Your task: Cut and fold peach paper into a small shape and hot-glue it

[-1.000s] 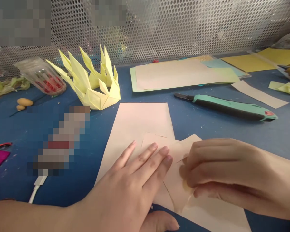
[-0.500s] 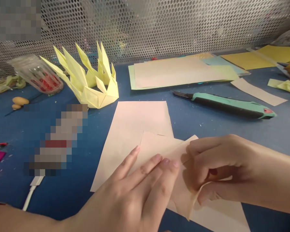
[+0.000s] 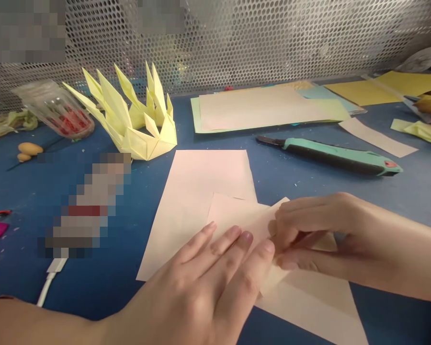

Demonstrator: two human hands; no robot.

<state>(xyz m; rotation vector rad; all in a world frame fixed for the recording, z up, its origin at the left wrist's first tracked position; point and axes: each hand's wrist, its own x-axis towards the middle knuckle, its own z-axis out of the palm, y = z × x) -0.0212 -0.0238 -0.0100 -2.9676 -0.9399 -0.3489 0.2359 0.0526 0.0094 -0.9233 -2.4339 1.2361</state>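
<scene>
A pale pink sheet of paper [image 3: 233, 208] lies partly folded beneath both hands. Flat across it rests my left hand [image 3: 208, 273], open, fingers stretched out and pressing the paper down. My right hand [image 3: 309, 239] is closed in a pinch on the sheet's folded-over edge, close beside the left index fingertip. Under the folded sheet are another pale sheet [image 3: 201, 182], reaching toward the back, and a pale sheet [image 3: 319, 302] at the lower right. The part of the fold between the two hands is hidden by the fingers.
A yellow folded paper crown [image 3: 151, 146] stands at the back left, beside a tilted jar [image 3: 64, 115] with red bits. A teal utility knife [image 3: 330, 155] lies behind my right hand. Stacked papers [image 3: 251, 110] and a perforated metal panel [image 3: 237, 43] are at the back.
My right hand has moved left, carrying the paper's curled edge over toward my left fingers, where it now lies flatter. My left hand has shifted slightly right.
</scene>
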